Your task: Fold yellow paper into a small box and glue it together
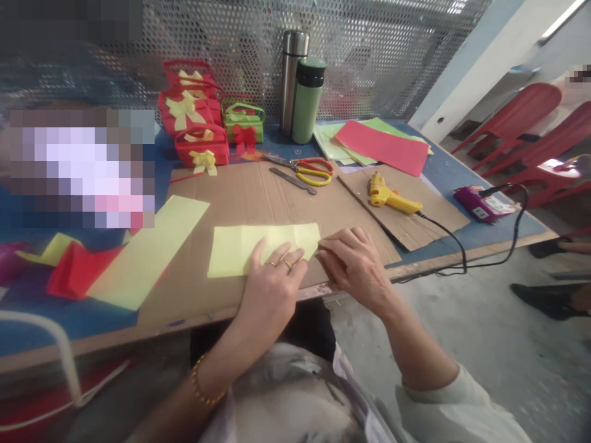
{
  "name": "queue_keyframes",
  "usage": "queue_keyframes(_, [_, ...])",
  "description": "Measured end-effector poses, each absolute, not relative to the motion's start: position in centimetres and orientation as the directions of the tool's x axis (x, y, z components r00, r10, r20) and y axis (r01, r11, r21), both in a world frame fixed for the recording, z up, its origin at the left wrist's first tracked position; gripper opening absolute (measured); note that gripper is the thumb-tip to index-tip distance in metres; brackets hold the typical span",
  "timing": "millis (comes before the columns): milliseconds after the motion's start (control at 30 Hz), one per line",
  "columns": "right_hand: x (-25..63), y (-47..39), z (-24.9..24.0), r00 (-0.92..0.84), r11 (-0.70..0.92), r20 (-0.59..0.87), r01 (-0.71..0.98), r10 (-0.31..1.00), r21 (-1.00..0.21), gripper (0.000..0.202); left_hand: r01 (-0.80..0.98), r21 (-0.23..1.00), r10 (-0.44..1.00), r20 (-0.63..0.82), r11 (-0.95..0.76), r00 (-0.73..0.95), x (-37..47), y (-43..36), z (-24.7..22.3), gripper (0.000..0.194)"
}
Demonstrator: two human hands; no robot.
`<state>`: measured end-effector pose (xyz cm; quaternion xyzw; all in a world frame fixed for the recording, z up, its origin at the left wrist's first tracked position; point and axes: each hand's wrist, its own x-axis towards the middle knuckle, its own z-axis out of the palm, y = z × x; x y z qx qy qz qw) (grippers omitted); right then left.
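A pale yellow sheet of paper (229, 249) with crease lines across it lies on the brown cardboard (277, 203) before me. My left hand (276, 280) rests on the sheet, fingers spread and pressing its lower middle. At the right end of the sheet, my right hand (353, 263) is closed, its fingers pinching the paper's edge. Part of that edge is hidden behind the fingers. To the left lies another pale yellow strip (150, 252), partly over a folded red piece of paper (78, 271).
Scissors (314, 172) and a thin metal blade (290, 180) lie beyond the sheet. A yellow glue gun (392, 198) rests to the right, its cord leading to a purple power socket (484, 203). Small red paper baskets (203, 147), a green bottle (307, 101) and coloured sheets (383, 147) stand behind.
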<state>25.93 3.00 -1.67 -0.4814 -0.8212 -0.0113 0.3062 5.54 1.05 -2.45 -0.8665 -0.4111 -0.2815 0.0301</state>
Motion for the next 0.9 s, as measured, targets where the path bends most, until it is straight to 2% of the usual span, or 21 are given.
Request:
queue_keyframes(100, [26.3, 3.9, -1.0, -0.305, 0.486, 0.438, 0.781, 0.845, -0.393, 0.020, 0.729, 0.178, 0.694, 0.515, -0.661, 0.503, 5.5, 1.1, -2.5, 0.028])
queue_keyframes(200, [26.2, 4.7, -0.2, -0.341, 0.440, 0.281, 0.751, 0.897, -0.492, 0.018, 0.731, 0.169, 0.692, 0.513, -0.661, 0.507, 5.6, 1.0, -2.5, 0.029])
queue_keyframes(300, [25.8, 5.4, 0.4, -0.399, 0.412, 0.135, 0.771, 0.907, -0.486, 0.019, 0.732, 0.163, 0.690, 0.515, -0.661, 0.508, 5.6, 0.9, -2.4, 0.028])
queue_keyframes(533, [25.6, 6.8, 1.3, -0.413, 0.338, -0.065, 0.817, 0.908, -0.468, 0.016, 0.732, 0.170, 0.697, 0.505, -0.659, 0.510, 5.6, 0.9, -2.3, 0.030])
queue_keyframes(633, [25.8, 7.2, 1.3, -0.423, 0.339, -0.088, 0.819, 0.902, -0.463, 0.016, 0.732, 0.167, 0.694, 0.508, -0.660, 0.510, 5.6, 0.8, -2.3, 0.029])
queue_keyframes(900, [26.3, 7.7, 1.0, -0.428, 0.362, -0.024, 0.792, 0.904, -0.492, 0.020, 0.734, 0.155, 0.689, 0.513, -0.661, 0.512, 5.6, 0.8, -2.3, 0.031])
